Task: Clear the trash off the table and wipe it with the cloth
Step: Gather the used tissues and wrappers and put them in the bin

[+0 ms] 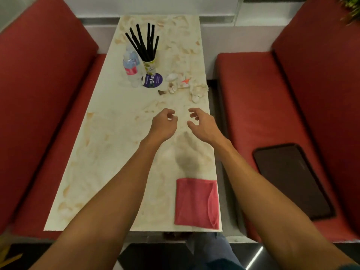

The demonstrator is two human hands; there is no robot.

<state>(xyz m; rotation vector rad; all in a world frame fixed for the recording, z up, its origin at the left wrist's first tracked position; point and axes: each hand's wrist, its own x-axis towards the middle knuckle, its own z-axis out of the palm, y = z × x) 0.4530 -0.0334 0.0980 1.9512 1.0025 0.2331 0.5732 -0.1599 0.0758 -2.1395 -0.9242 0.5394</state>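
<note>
— Where was the trash point(184, 84)?
— Crumpled on the desk point(109, 152), just beyond the left hand point(163, 123) and right hand point(200, 123); the cloth point(196, 203) lay folded at the near right edge.
— Were the hands holding anything?
— No, both hovered empty, fingers loosely curled. The wise course was to gather every scrap before wiping.

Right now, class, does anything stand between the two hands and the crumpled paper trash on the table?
Nothing visible does. Only bare table lies between the left hand, the right hand and the paper trash. The cup of straws and bottles stand off to the left.
</note>
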